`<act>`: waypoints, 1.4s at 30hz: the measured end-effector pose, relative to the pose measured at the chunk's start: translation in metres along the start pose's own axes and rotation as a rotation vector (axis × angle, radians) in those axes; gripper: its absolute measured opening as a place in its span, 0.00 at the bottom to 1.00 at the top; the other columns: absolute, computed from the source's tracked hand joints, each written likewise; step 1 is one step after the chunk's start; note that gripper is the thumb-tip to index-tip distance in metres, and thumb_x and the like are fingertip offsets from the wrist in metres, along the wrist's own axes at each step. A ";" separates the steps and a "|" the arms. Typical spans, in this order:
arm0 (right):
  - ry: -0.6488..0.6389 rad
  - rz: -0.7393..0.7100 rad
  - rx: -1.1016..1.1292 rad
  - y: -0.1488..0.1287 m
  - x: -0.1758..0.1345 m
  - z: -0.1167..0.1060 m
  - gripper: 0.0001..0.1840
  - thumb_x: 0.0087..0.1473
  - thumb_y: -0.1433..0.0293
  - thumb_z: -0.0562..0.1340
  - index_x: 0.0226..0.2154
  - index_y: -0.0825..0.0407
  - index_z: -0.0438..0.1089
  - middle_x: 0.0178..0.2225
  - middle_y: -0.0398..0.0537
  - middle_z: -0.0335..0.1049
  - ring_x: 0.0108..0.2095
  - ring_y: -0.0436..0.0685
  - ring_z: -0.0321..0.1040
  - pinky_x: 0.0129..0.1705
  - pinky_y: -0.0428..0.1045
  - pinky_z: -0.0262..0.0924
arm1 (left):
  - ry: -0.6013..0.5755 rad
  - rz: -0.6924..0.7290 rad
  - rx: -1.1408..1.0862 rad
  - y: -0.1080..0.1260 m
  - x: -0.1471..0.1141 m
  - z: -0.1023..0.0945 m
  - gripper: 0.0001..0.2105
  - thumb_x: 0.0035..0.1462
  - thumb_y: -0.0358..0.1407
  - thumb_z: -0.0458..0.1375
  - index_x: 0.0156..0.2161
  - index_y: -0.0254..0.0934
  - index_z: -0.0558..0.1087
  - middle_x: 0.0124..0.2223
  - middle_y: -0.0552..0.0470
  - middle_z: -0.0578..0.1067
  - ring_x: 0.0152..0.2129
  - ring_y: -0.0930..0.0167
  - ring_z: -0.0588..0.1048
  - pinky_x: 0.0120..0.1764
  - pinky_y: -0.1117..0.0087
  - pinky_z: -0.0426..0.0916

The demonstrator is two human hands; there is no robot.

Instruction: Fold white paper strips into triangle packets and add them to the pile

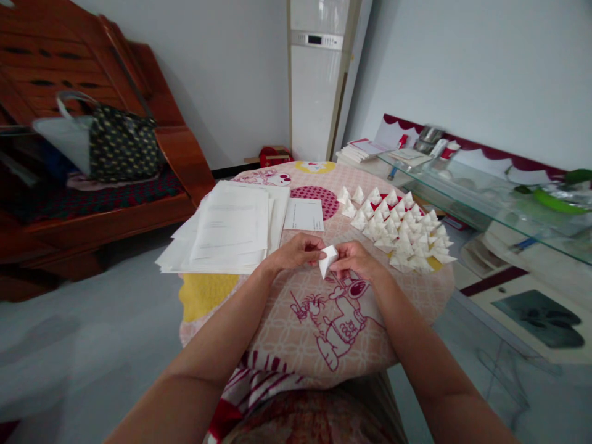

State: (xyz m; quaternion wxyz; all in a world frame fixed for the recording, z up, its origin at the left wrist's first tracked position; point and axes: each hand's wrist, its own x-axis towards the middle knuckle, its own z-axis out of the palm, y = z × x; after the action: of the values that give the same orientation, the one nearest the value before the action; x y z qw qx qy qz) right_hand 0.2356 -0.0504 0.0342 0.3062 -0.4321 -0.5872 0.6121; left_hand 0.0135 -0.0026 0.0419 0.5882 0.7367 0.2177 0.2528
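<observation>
A small folded white paper piece point(328, 260) is held between my two hands above the cloth-covered round table point(296, 327). My left hand point(298, 251) pinches its left side with closed fingers. On the other side, my right hand point(356, 260) grips it between thumb and fingers. Many pointed folded paper pieces point(402, 228) stand in rows to the right of my hands. Left of my hands lies a stack of white paper sheets point(231, 225), some with faint print. A smaller white sheet point(304, 214) rests flat just beyond my left hand.
A glass-topped cabinet point(490, 203) runs along the right wall, bearing papers point(363, 148), metal containers point(429, 139) and a green item point(562, 200). To the left is a wooden bench point(176, 166) with a patterned bag point(123, 145). A tall white air conditioner point(314, 92) stands behind the table.
</observation>
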 end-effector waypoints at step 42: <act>0.302 0.056 -0.087 0.019 0.013 -0.002 0.08 0.46 0.67 0.70 0.29 0.54 0.76 0.16 0.42 0.72 0.13 0.47 0.64 0.14 0.40 0.55 | 0.084 -0.244 -0.023 -0.013 -0.003 -0.015 0.03 0.59 0.32 0.62 0.36 0.33 0.76 0.22 0.56 0.73 0.17 0.77 0.70 0.22 0.78 0.63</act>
State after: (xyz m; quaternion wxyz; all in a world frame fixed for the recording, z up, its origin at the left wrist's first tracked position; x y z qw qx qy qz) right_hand 0.2341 -0.0402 0.0134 0.3551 -0.5482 -0.5481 0.5224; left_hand 0.0014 0.0103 0.0312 0.6135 0.6866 0.3271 0.2124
